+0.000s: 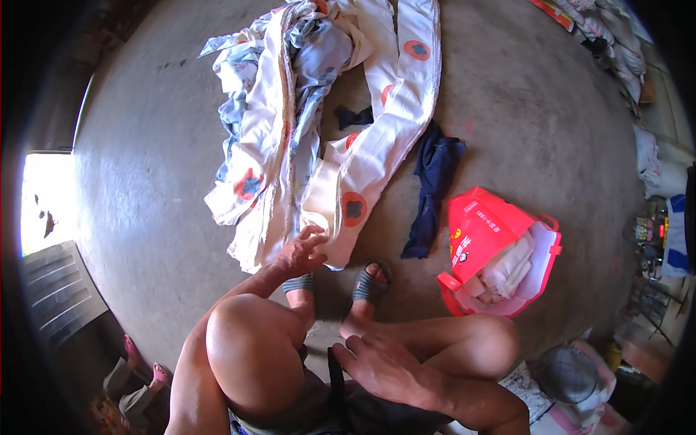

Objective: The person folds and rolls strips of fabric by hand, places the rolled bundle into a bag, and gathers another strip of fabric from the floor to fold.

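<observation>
My left hand [296,254] reaches to the near end of a long white cloth [384,170] printed with orange-red circles. Its fingers are bent but apart at the cloth's edge; whether they touch it is hard to see. Over my lap, my right hand [384,366] has its fingers closed at the top of a narrow black strip [336,377], which hangs down onto my shorts. Beside the white cloth lies bunched blue-grey patterned fabric [319,54], partly under its folds. A dark navy cloth [433,188] lies on the floor to the right.
A red bag or box [493,221] with white cloth inside stands open by my right knee. A smaller dark scrap [354,117] lies between the cloth strips. Near the left wall are a grey panel [61,290] and another person's feet [159,373]. Piled household items line the right side.
</observation>
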